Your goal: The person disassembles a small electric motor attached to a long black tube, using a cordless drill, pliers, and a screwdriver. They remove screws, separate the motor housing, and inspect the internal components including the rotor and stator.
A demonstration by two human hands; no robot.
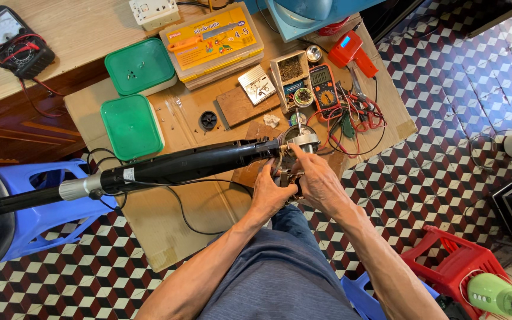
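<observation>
Cardboard sheet, green tubs, multimeter

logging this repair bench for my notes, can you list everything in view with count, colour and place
fan stand pole: 1, black, lying across the cardboard
fan motor: 1, metal, at the pole's end
cardboard sheet: 1, brown, on the floor
lidded boxes: 2, green lids, upper left of cardboard
digital multimeter: 1, orange, above the motor
analogue meter: 1, black, on the wooden top
heat gun: 1, red, top right
stool: 1, red, lower right
left hand: under the motor
right hand: on the motor
</observation>
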